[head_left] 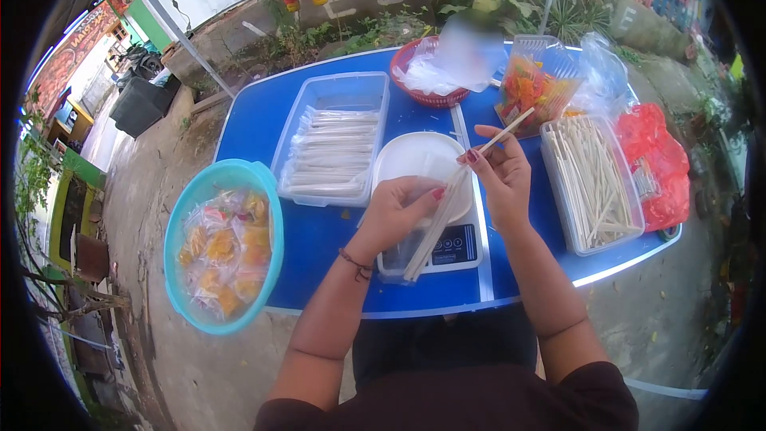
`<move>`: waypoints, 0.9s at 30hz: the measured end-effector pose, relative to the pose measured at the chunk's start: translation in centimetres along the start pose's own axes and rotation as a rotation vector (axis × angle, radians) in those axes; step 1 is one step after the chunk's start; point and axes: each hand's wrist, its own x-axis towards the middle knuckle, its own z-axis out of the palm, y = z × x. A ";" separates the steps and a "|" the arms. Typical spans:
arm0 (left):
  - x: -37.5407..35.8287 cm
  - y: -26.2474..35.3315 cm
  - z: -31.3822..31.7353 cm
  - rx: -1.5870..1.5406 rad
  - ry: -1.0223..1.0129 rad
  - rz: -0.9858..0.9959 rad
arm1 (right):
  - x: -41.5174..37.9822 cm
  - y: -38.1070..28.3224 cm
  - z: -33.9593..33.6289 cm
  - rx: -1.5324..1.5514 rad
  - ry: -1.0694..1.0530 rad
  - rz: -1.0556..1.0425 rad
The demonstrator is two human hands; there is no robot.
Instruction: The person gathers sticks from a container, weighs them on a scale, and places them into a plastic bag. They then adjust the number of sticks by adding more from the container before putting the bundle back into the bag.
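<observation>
My left hand [399, 211] grips a clear plastic sleeve [427, 249] with several long pale sticks inside it. The sleeve slants down over a kitchen scale [471, 249] that carries a white round dish [407, 148]. My right hand [504, 179] pinches a pale stick [520, 120] between thumb and fingers at the sleeve's upper end. How far this stick reaches into the sleeve is hidden by my fingers. To the right, a clear box [634, 227] holds many loose pale sticks [586, 179]. On the left, another clear box [291, 132] holds rows of sticks in plastic sleeves [335, 148].
A turquoise basin [177, 287] of bagged orange food stands at the table's left. Behind are a red basket [435, 100] with clear plastic bags, a pack of colourful food [531, 92] and a red plastic bag [666, 168]. The blue table [319, 271] has a metal edge.
</observation>
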 end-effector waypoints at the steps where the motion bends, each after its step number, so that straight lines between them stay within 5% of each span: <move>1: 0.0 0.0 0.0 0.003 0.003 0.002 | 0.0 0.1 0.0 0.004 0.028 -0.029; 8: 0.1 -0.1 0.1 0.106 0.001 0.033 | 0.4 0.1 -0.6 0.073 0.158 -0.211; 15: 0.1 -0.1 0.0 0.053 -0.009 0.012 | 0.0 -0.3 -0.1 -0.016 0.011 -0.010; 27: 0.2 -0.4 -0.1 -0.048 -0.046 -0.022 | 0.1 0.5 -0.1 -0.236 -0.041 -0.082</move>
